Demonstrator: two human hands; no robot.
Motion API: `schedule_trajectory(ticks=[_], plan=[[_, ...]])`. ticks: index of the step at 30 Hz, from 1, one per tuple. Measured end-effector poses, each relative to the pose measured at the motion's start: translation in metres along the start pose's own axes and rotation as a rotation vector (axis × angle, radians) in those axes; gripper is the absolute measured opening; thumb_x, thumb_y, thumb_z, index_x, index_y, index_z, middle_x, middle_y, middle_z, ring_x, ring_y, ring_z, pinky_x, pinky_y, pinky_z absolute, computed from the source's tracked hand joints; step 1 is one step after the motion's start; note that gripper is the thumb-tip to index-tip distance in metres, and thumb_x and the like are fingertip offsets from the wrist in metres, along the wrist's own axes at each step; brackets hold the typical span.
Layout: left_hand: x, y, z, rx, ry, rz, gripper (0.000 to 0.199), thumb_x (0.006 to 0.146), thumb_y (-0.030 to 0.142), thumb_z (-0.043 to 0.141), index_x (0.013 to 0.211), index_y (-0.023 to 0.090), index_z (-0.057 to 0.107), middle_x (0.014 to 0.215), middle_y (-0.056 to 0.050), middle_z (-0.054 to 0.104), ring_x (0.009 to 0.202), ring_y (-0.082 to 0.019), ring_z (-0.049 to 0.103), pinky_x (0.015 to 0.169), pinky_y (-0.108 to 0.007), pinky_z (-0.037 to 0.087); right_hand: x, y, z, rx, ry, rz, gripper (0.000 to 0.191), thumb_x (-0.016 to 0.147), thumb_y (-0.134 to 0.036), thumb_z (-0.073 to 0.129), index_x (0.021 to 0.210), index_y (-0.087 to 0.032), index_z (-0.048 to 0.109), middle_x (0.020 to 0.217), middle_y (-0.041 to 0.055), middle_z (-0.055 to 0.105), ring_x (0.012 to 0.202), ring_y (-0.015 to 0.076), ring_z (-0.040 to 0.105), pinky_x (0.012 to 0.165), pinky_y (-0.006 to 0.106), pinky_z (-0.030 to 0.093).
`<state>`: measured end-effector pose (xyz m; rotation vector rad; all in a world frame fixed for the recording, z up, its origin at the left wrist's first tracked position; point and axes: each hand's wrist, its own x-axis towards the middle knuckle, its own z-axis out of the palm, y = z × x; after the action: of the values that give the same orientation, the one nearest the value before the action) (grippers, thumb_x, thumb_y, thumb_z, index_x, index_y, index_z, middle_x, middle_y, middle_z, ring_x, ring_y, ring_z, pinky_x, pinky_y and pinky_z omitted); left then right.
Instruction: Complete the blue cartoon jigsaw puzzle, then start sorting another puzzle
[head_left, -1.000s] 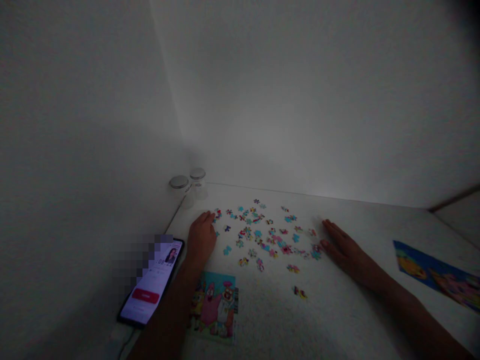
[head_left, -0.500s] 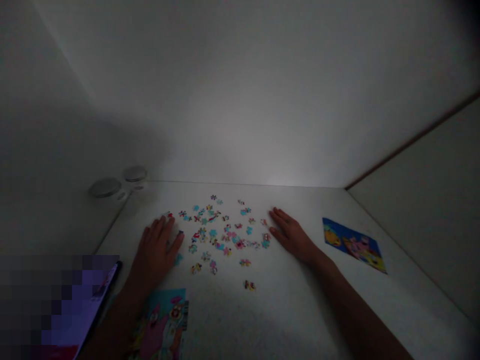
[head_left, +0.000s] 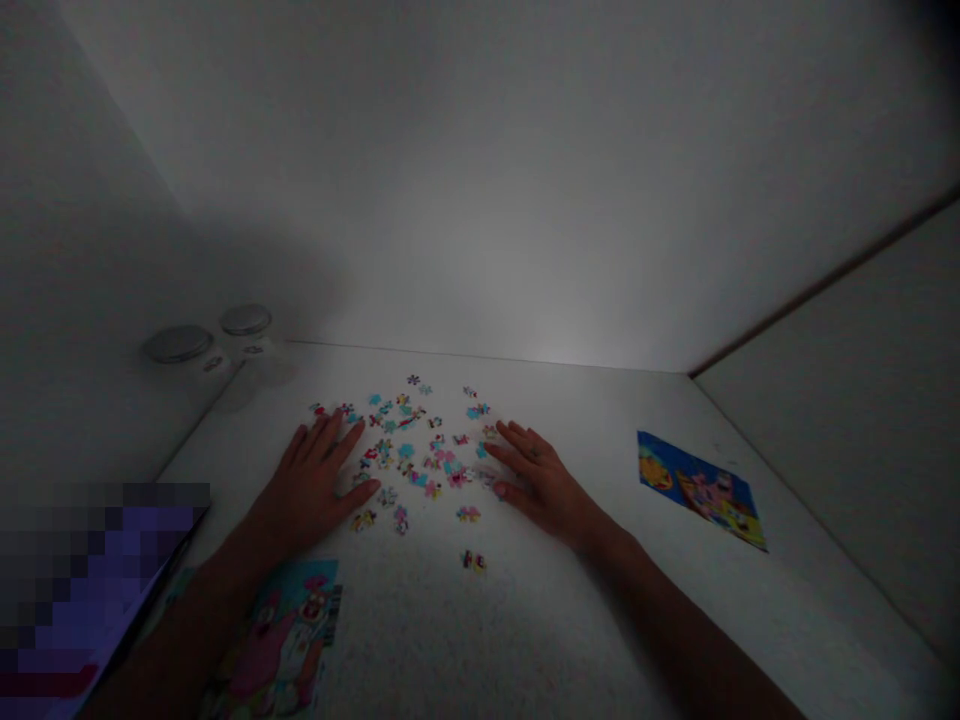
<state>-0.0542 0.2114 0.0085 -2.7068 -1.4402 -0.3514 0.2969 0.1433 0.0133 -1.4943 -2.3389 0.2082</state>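
Observation:
Many small, colourful jigsaw puzzle pieces (head_left: 406, 451) lie scattered over the white table (head_left: 420, 630). My left hand (head_left: 311, 485) rests palm down at the left edge of the pieces, its fingers spread and covering some of them. On the right side, my right hand (head_left: 540, 480) lies palm down with fingers stretched out, over a few pieces at that edge. Neither hand grips anything. Nearest to me is a lone pair of dark and yellow pieces (head_left: 474, 561).
A cartoon picture card (head_left: 701, 490) lies at the right. Under my left forearm is another cartoon-printed sheet or package (head_left: 289, 640). A lit screen (head_left: 112, 600), partly blurred out, stands at the left. Two jars with silvery lids (head_left: 180, 344) are at the back left, by the walls.
My right hand has moved left, onto the right edge of the pieces. The left hand's fingers have spread over pieces on its side. The view has shifted slightly.

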Motion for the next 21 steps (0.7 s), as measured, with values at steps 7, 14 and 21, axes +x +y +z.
schedule_trajectory(ticks=[7, 14, 21], plan=[[0.003, 0.03, -0.015, -0.052, -0.187, 0.239, 0.073, 0.087, 0.069, 0.034, 0.146, 0.026, 0.03, 0.155, -0.011, 0.02, 0.142, -0.03, 0.021, 0.113, -0.049, 0.018, 0.002, -0.025, 0.002, -0.084, -0.022, -0.112, 0.044, 0.096, -0.039, 0.043, 0.137, -0.022, 0.049, 0.15, 0.012, 0.036, 0.142, 0.0244, 0.023, 0.114, 0.051, 0.021], [0.001, 0.036, -0.017, -0.022, -0.192, 0.205, 0.078, 0.087, 0.072, 0.031, 0.148, 0.024, 0.025, 0.155, -0.011, 0.02, 0.143, -0.028, 0.017, 0.115, -0.047, 0.012, 0.012, -0.037, 0.008, 0.017, 0.004, -0.108, 0.031, 0.094, -0.035, 0.049, 0.121, -0.026, 0.063, 0.134, 0.0078, 0.056, 0.127, 0.0243, 0.048, 0.105, 0.047, 0.038], [0.001, 0.037, -0.017, -0.045, -0.193, 0.236, 0.077, 0.088, 0.071, 0.026, 0.147, 0.02, 0.028, 0.154, -0.012, 0.023, 0.143, -0.024, 0.018, 0.115, -0.045, 0.006, 0.018, -0.038, 0.01, 0.078, 0.087, -0.149, 0.024, 0.095, -0.032, 0.05, 0.106, -0.023, 0.069, 0.108, 0.0061, 0.07, 0.104, 0.0207, 0.062, 0.093, 0.039, 0.048]])
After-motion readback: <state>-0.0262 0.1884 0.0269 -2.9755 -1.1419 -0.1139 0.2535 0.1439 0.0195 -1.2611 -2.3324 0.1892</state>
